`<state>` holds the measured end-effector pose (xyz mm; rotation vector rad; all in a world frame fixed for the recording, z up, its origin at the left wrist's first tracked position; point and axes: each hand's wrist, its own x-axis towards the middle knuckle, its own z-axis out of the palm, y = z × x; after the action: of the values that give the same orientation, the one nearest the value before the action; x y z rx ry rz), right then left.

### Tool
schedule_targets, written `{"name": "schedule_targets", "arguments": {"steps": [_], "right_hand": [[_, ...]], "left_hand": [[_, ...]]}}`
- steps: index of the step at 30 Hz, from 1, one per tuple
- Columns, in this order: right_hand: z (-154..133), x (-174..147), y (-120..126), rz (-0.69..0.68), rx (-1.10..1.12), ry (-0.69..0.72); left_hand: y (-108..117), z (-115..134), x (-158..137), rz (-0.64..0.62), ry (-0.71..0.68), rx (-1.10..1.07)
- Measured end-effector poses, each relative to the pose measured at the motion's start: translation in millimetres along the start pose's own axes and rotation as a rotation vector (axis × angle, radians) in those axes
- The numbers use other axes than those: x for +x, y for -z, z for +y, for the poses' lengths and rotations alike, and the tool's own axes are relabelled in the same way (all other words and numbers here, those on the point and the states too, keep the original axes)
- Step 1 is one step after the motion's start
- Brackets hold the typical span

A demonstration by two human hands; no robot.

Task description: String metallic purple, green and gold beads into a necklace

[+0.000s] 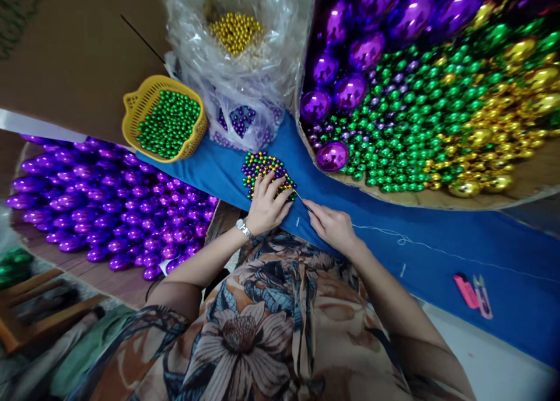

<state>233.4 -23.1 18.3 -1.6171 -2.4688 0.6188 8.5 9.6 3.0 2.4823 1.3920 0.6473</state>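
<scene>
Multicoloured beads (pixel 261 163) lie under a loosely spread left hand (pixel 268 207); right hand (pixel 331 225) pinches a needle-like tool (pixel 300 198); stringing appears underway, next likely calling for steady aim.

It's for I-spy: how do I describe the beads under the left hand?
Find the blue cloth. On it, near the plastic bag, the left hand partly covers a small bead pile. Unlike green beads in the yellow basket, this pile mixes purple, green and gold.

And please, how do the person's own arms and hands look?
The left hand, with a silver-coloured watch at its wrist, and the right hand, without one, wear no gloves. A patterned sleeve in orange-brown and dark tones shows on the left.
</scene>
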Motion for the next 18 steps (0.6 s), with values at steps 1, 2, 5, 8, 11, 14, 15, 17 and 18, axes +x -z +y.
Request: {"name": "schedule_targets", "arguments": {"steps": [1,2,5,8,11,14,15,17,18], "right_hand": [[1,0,1,0.002,-0.002,0.008],[2,-1,2,-0.001,-0.003,0.015],[6,-1,5,-0.034,-0.009,0.037],[9,-1,9,-0.077,-0.025,0.049],[10,0,13,-0.112,-0.045,0.045],[9,2,17,-0.147,-0.064,0.031],[8,2,19,-0.161,-0.072,0.028],[7,3,23,-0.194,-0.09,0.02],[7,4,25,-0.21,-0.1,0.016]], "left_hand": [[0,0,0,-0.005,0.0,0.006],[0,-1,0,-0.011,-0.001,0.011],[0,-1,0,-0.027,-0.01,0.026],[0,-1,1,-0.035,-0.013,0.033],[1,-1,2,-0.039,0.0,0.027],[1,-1,3,-0.046,0.017,0.009],[0,-1,3,-0.041,0.016,0.007],[0,-1,3,-0.018,-0.002,0.019],[0,-1,3,-0.006,-0.014,0.027]]}}
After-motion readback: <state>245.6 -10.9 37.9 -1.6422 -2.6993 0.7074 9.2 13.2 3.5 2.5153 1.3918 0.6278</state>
